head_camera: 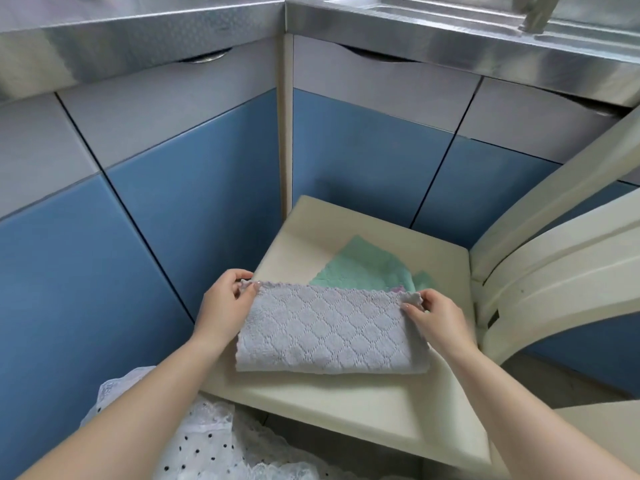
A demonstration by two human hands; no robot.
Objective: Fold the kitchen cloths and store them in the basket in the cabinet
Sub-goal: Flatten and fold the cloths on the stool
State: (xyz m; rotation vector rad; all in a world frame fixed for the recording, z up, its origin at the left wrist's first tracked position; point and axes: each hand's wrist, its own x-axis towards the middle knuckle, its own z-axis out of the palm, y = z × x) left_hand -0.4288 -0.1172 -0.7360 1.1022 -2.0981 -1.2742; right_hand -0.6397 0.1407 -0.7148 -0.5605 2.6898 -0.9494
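Grey cloth (329, 332), folded, mid-frame on cream cushion (346, 407); left hand (225, 299) & right hand (433, 315) pinch its top corners; green cloth (363, 268) behind.

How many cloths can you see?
3, maybe more hidden. The grey cloth lies folded on the cream cushion, both hands pinching its far corners. The green cloth lies behind it. A pink cloth just peeks out between them.
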